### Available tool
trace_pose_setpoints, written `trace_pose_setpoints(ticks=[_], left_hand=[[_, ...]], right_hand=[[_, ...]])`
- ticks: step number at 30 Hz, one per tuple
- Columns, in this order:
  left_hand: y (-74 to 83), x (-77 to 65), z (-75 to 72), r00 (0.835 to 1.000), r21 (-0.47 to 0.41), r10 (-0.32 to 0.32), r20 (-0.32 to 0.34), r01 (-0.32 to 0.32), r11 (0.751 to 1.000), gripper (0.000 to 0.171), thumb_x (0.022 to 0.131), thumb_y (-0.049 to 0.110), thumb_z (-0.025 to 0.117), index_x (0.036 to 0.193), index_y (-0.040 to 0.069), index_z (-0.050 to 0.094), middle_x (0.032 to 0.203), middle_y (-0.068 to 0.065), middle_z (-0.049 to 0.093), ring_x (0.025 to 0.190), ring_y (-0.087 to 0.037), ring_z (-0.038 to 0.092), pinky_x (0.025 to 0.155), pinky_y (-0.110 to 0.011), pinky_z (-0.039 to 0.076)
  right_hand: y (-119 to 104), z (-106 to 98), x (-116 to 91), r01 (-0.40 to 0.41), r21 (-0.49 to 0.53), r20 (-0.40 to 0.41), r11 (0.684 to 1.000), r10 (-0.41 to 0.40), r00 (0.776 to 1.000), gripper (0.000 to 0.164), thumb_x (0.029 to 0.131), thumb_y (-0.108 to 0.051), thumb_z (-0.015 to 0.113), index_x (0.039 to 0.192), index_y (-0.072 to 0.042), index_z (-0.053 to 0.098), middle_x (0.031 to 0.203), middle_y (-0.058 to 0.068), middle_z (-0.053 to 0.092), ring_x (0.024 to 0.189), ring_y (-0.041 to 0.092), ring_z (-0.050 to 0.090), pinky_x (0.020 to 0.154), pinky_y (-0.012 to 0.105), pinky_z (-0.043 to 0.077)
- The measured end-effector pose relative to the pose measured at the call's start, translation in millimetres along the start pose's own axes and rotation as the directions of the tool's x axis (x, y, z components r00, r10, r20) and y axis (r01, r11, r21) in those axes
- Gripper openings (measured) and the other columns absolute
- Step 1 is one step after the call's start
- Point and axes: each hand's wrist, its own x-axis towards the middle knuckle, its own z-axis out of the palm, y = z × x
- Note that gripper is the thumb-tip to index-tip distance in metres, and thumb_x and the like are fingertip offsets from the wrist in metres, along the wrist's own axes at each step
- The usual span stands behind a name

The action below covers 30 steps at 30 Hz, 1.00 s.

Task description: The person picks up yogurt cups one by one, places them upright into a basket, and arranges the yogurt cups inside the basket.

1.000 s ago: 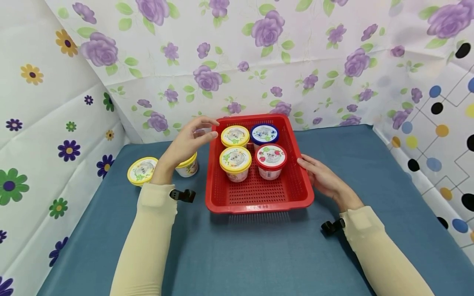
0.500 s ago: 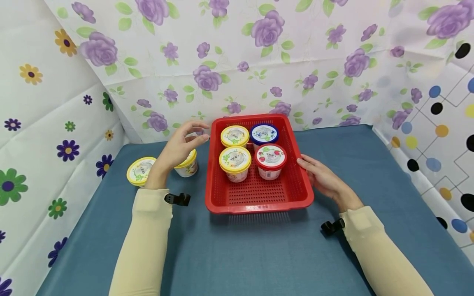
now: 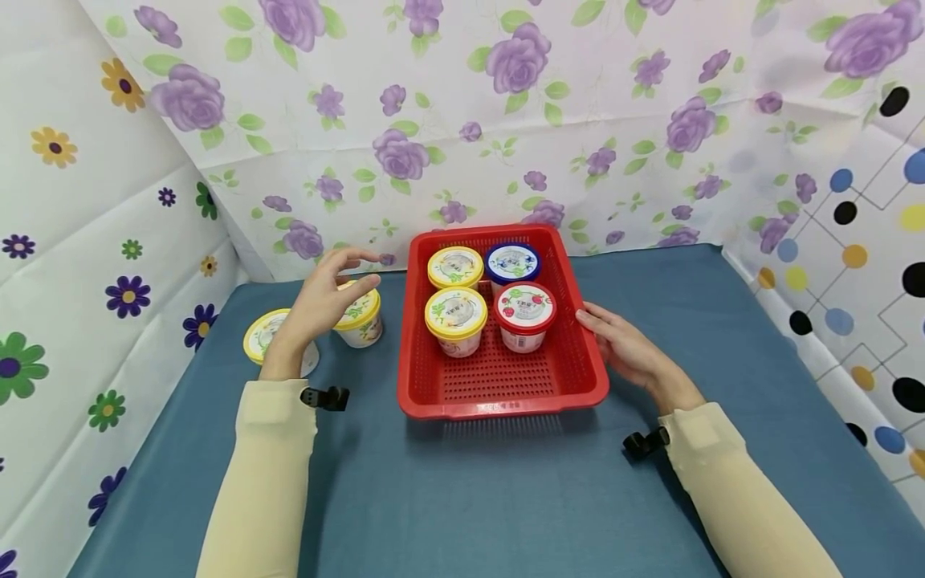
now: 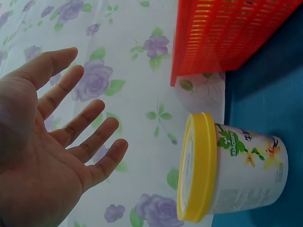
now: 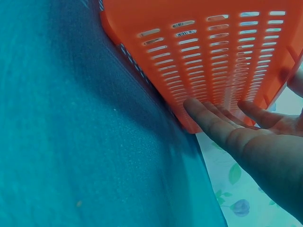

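My left hand point(image 3: 312, 313) hangs above two yellow-lidded paper tubs at the left, its fingers loosely spread and nothing in them. It partly hides the left tub point(image 3: 262, 333); the other tub point(image 3: 361, 327) stands just beyond its thumb. In the left wrist view, the palm point(image 4: 42, 156) is apart from the upright tub point(image 4: 246, 170). At the centre is a red perforated basket point(image 3: 499, 408) with two yellow-lidded tubs point(image 3: 457, 315), a blue-lidded tub point(image 3: 511, 262) and a red-lidded tub point(image 3: 525, 311). My right hand point(image 3: 636, 349) holds the basket's right side, fingers against the outer wall, thumb at the rim.
A blue cloth point(image 3: 462, 498) covers the table. Behind it hangs a white sheet with purple roses point(image 3: 401, 154); flowered and dotted sheets point(image 3: 840, 321) flank the sides. Each wrist carries a small black camera point(image 3: 325, 398).
My left hand has moved left, from over the basket's left rim to above the two outside tubs. The right hand and the basket keep their places; the view has shifted slightly.
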Motion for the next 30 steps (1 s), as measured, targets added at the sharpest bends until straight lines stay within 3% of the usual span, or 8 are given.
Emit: trace_pose_setpoints(ticks=[4, 9, 15, 24, 30], left_hand=[[-6.1, -0.2, -0.1, 1.0, 0.016, -0.006, -0.017, 0.006, 1.0, 0.04, 0.104, 0.031, 0.066, 0.139, 0.012, 0.06, 0.146, -0.012, 0.049, 0.144, -0.035, 0.04, 0.118, -0.062, 0.031], [-16.3, -1.7, 2.1, 0.999, 0.106, -0.036, -0.036, 0.04, 0.994, 0.04, 0.104, 0.031, 0.067, 0.139, 0.012, 0.061, 0.15, -0.013, 0.047, 0.144, -0.035, 0.038, 0.116, -0.066, 0.029], [-23.2, -5.4, 3.7, 0.997, 0.168, -0.079, -0.015, 0.081, 0.983, 0.041, 0.104, 0.031, 0.066, 0.14, 0.011, 0.059, 0.156, -0.02, 0.04, 0.147, -0.043, 0.033, 0.115, -0.071, 0.028], [-31.9, -7.2, 7.7, 0.995, 0.244, -0.102, -0.015, 0.102, 0.964, 0.039, 0.105, 0.029, 0.065, 0.138, 0.01, 0.06, 0.153, -0.019, 0.04, 0.144, -0.044, 0.035, 0.114, -0.069, 0.03], [-42.9, -10.9, 11.8, 0.996, 0.363, -0.085, -0.007, 0.081, 0.928, 0.045, 0.103, 0.034, 0.068, 0.141, 0.01, 0.059, 0.157, -0.021, 0.041, 0.149, -0.047, 0.028, 0.119, -0.073, 0.007]], right_hand=[[-1, -1, -1, 0.001, -0.001, 0.0, 1.0, -0.001, 1.0, 0.064, 0.111, -0.039, 0.048, 0.163, -0.009, 0.027, 0.147, 0.017, 0.055, 0.111, 0.016, 0.07, 0.093, 0.036, 0.059], [-1, -1, 0, 0.004, 0.001, 0.011, 1.0, -0.004, 1.0, 0.064, 0.111, -0.038, 0.048, 0.163, -0.009, 0.027, 0.146, 0.015, 0.055, 0.112, 0.016, 0.07, 0.093, 0.037, 0.059], [0, 0, 0, 0.003, 0.007, 0.007, 1.0, -0.003, 1.0, 0.063, 0.111, -0.038, 0.049, 0.163, -0.009, 0.029, 0.146, 0.016, 0.054, 0.111, 0.016, 0.07, 0.093, 0.038, 0.059], [0, -1, 0, 0.009, 0.0, 0.002, 1.0, -0.009, 1.0, 0.062, 0.111, -0.038, 0.049, 0.162, -0.009, 0.029, 0.148, 0.018, 0.053, 0.111, 0.017, 0.07, 0.093, 0.037, 0.059], [1, -1, 0, 0.005, 0.008, 0.007, 1.0, -0.005, 1.0, 0.062, 0.111, -0.038, 0.049, 0.163, -0.009, 0.029, 0.149, 0.019, 0.052, 0.112, 0.017, 0.07, 0.093, 0.038, 0.059]])
